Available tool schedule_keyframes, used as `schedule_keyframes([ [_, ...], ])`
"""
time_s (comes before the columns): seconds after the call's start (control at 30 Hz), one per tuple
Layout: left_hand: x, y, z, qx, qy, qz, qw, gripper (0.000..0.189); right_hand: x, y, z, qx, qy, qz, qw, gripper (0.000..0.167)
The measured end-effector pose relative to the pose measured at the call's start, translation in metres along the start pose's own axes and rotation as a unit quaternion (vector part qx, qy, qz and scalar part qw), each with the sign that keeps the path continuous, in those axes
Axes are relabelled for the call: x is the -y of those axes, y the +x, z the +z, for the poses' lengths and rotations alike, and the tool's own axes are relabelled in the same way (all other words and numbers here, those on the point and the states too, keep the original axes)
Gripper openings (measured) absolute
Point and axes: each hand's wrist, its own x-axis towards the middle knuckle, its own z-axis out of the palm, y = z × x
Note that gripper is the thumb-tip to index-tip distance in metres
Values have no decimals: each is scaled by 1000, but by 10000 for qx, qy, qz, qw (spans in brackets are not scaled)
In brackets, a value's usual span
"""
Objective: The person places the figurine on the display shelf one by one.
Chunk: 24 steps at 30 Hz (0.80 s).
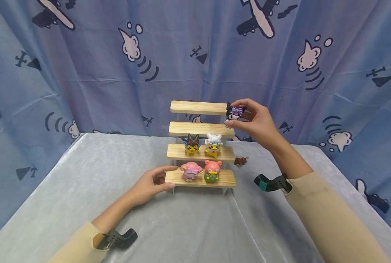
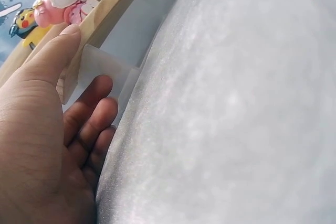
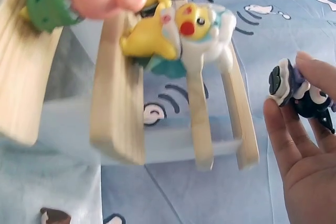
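My right hand (image 1: 260, 119) pinches a small black-and-white figurine (image 1: 233, 114) with a purple bow, beside the right ends of the upper two planks of a stepped wooden display stand (image 1: 198, 128). In the right wrist view the figurine (image 3: 308, 97) is tilted between thumb and fingers, its base towards the stand. At the lowest plank's left end, my left hand (image 1: 147, 187) grips the stand, thumb at the plank's front edge in the left wrist view. That plank bears a pink figurine (image 1: 191, 171) and a pink-and-green one (image 1: 212, 171).
Two yellow figurines, one dark-hooded (image 1: 192, 145) and one white-hooded (image 1: 213, 145), stand on the second plank from the bottom. A small brown object (image 1: 240, 161) lies on the grey-white tablecloth (image 1: 195, 226) right of the stand. A blue patterned curtain (image 1: 169, 54) hangs behind.
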Motion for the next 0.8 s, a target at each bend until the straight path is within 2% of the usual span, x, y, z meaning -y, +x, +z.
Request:
schedule_keyframes([
  [0.3,0,0,0,-23,-102,60,9999,55,8,22,18,331,-215,-7,9992,42],
  [0.57,-2,-1,0,-11,-113,-5,9999,56,19,38,39,839,42,-27,9965,40],
  [0.8,-1,0,0,-20,-111,51,9999,55,21,46,51,1153,-67,-90,9933,39],
])
